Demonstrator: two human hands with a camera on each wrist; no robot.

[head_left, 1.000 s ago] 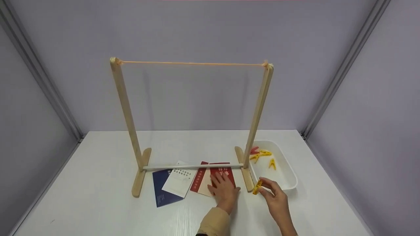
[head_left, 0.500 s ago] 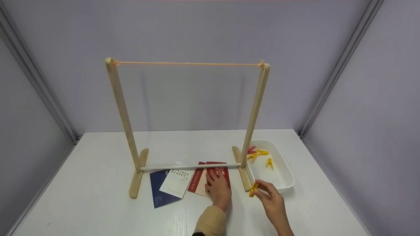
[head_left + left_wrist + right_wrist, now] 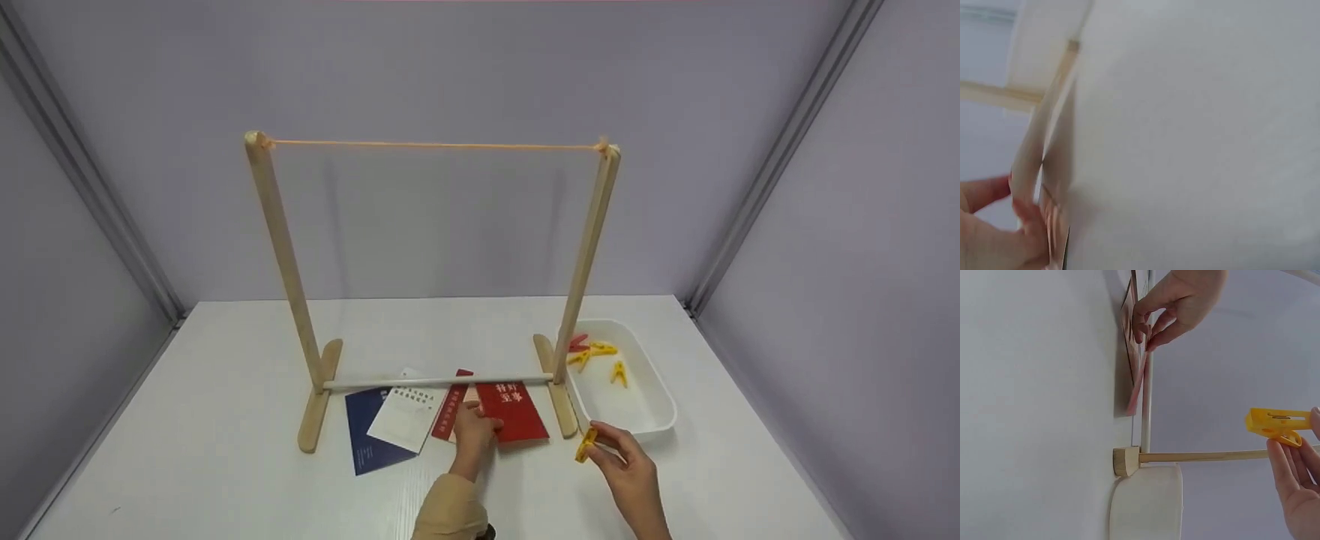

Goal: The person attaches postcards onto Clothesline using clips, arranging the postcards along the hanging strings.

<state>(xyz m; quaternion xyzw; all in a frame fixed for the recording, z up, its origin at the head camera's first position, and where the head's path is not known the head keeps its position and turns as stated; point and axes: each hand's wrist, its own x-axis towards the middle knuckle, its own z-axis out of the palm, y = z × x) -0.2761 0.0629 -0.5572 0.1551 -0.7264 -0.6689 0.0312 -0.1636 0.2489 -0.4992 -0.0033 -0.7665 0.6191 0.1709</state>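
Observation:
A red booklet (image 3: 517,412) is pinched at its left edge by my left hand (image 3: 474,435), its near end a little off the table in the right wrist view. In the left wrist view the left hand (image 3: 999,236) has thumb and finger on the booklet's edge (image 3: 1030,157). Under and beside that hand lies a red-and-cream booklet (image 3: 449,413). My right hand (image 3: 630,469) holds a yellow clothespin (image 3: 586,444) between thumb and fingers, near the white tray's front corner; the right wrist view shows the clothespin (image 3: 1278,421) side-on.
A wooden frame (image 3: 281,247) with an orange string (image 3: 435,145) across its top stands over the booklets. White (image 3: 409,420) and blue (image 3: 367,442) booklets overlap at left. The white tray (image 3: 660,390) at right holds yellow clothespins (image 3: 619,373) and something red (image 3: 577,343).
My left hand has moved left from on top of the red booklet to its left edge and now pinches it. The booklet has shifted nearer and right. The right hand still holds the clothespin.

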